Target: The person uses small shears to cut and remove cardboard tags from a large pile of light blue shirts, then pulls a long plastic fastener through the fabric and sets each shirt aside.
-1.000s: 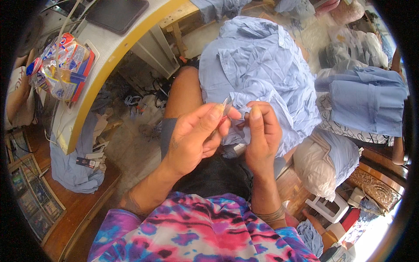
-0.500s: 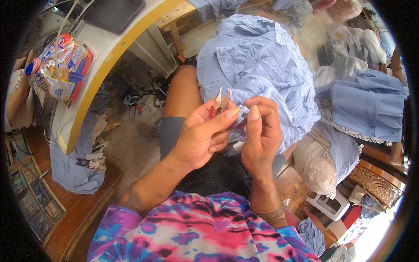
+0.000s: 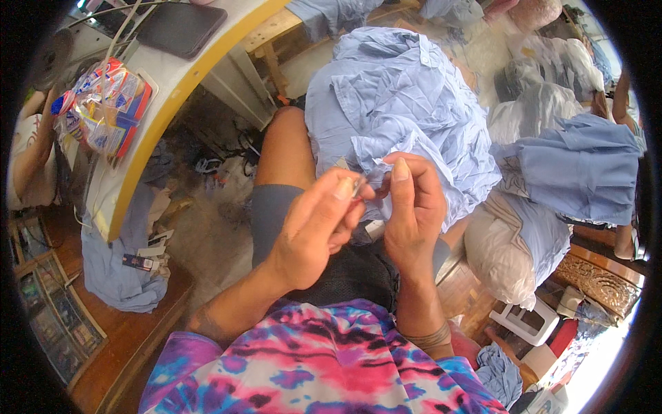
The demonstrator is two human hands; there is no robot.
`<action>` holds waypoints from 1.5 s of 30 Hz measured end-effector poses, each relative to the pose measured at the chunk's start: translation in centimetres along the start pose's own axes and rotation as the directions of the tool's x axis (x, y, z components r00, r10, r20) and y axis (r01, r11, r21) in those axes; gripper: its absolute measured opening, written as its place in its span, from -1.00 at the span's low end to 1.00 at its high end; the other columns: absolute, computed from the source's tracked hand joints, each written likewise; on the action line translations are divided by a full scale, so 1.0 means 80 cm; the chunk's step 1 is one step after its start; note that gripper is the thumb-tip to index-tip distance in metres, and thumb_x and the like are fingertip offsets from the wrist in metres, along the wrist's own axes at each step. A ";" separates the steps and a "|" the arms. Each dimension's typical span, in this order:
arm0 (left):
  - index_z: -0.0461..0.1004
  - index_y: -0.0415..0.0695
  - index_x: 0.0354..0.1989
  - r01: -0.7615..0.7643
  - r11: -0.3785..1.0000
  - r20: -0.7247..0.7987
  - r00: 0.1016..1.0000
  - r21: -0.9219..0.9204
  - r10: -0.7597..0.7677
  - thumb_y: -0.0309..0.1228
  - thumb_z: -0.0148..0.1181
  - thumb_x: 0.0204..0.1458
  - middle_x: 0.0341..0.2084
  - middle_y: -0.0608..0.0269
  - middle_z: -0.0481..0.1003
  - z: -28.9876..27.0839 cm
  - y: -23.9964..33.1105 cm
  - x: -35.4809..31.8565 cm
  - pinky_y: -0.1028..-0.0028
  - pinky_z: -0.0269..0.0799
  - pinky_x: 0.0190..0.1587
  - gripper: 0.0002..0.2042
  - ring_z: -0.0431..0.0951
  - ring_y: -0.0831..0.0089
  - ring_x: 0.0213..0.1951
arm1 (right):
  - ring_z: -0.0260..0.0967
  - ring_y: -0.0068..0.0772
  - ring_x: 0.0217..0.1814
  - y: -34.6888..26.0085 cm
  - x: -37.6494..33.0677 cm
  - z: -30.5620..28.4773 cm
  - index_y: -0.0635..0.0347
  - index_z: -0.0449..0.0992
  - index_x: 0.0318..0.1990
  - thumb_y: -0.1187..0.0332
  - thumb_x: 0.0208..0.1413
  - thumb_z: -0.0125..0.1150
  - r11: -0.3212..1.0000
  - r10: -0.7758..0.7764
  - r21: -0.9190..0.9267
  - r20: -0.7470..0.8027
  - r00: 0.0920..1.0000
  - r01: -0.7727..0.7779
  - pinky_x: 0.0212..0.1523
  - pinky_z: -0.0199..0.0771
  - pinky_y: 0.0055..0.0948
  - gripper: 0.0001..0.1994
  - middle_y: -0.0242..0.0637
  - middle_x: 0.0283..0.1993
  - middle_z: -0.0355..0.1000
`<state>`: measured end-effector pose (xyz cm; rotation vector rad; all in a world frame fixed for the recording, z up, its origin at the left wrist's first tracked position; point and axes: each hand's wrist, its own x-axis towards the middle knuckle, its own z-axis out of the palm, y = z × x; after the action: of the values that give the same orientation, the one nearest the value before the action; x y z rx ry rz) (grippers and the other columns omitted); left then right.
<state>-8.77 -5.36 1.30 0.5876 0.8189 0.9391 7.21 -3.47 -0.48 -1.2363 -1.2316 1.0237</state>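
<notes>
Across my lap and knees lies a heap of crumpled light blue garments (image 3: pixel 407 96). My left hand (image 3: pixel 314 224) is closed around small red-handled thread snips (image 3: pixel 358 183), mostly hidden by the fingers, a bit of metal showing at the fingertips. Just to its right, my right hand (image 3: pixel 416 207) pinches an edge of the light blue cloth between thumb and forefinger. The fingertips of both hands almost meet. Exactly what lies between them is too small to make out.
At the left stands a yellow-edged table (image 3: pixel 163 110) bearing a dark tablet-like slab (image 3: pixel 181 29) and a colourful plastic package (image 3: pixel 103 110). More blue cloth (image 3: pixel 117 262) lies below it. On the right are a folded blue stack (image 3: pixel 579 169), a stuffed bag (image 3: pixel 500 252) and a white stool (image 3: pixel 531 321).
My left hand has turned, so the snips' blades, which pointed up and showed clearly, are now mostly hidden. The right hand keeps its pinch in nearly the same place.
</notes>
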 end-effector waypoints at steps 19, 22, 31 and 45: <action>0.41 -0.14 0.01 0.094 0.995 -0.005 0.996 0.043 -0.094 0.00 -0.09 0.44 -0.44 0.42 0.33 -0.006 -0.002 0.010 0.66 -0.05 -0.64 -0.59 0.10 0.77 -0.65 | 0.43 -0.63 -0.25 0.000 -0.001 0.012 0.32 0.48 -0.05 0.37 0.48 0.06 0.995 0.061 0.073 0.006 0.998 -0.062 -0.17 0.54 -0.57 -0.82 -0.36 -0.20 0.43; 0.44 -0.12 -0.04 0.110 0.994 -0.021 0.994 0.019 -0.110 -0.05 -0.06 0.45 -0.46 0.46 0.32 -0.007 0.001 0.011 0.66 -0.02 -0.64 -0.64 0.12 0.79 -0.64 | 0.43 -0.63 -0.23 0.001 -0.001 0.016 0.34 0.48 -0.04 0.37 0.48 0.06 0.996 0.059 0.062 0.002 0.998 -0.059 -0.15 0.53 -0.57 -0.82 -0.34 -0.19 0.44; 0.43 -0.12 -0.05 0.043 0.994 -0.035 0.998 -0.097 -0.047 -0.12 -0.05 0.46 -0.47 0.40 0.35 -0.014 0.000 0.016 0.67 -0.02 -0.68 -0.70 0.09 0.77 -0.68 | 0.40 -0.65 -0.21 0.005 0.000 0.022 0.33 0.49 -0.03 0.38 0.47 0.07 0.998 0.030 0.046 0.037 0.999 -0.031 -0.13 0.47 -0.59 -0.83 -0.34 -0.19 0.48; 0.52 -0.14 -0.07 -0.185 0.919 -0.080 0.971 0.347 0.226 -0.24 0.24 0.32 -0.61 0.63 0.28 -0.032 0.004 0.042 0.65 -0.03 -0.62 -0.78 0.17 0.82 -0.64 | 0.36 -0.65 -0.21 0.007 -0.006 0.012 0.33 0.50 -0.07 0.40 0.45 0.09 0.999 0.043 0.012 0.043 0.998 -0.043 -0.17 0.40 -0.59 -0.84 -0.34 -0.06 0.48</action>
<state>-9.91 -2.07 -1.09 0.9380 1.0509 1.0405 6.26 -3.78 -1.16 -1.2413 -1.2335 1.0926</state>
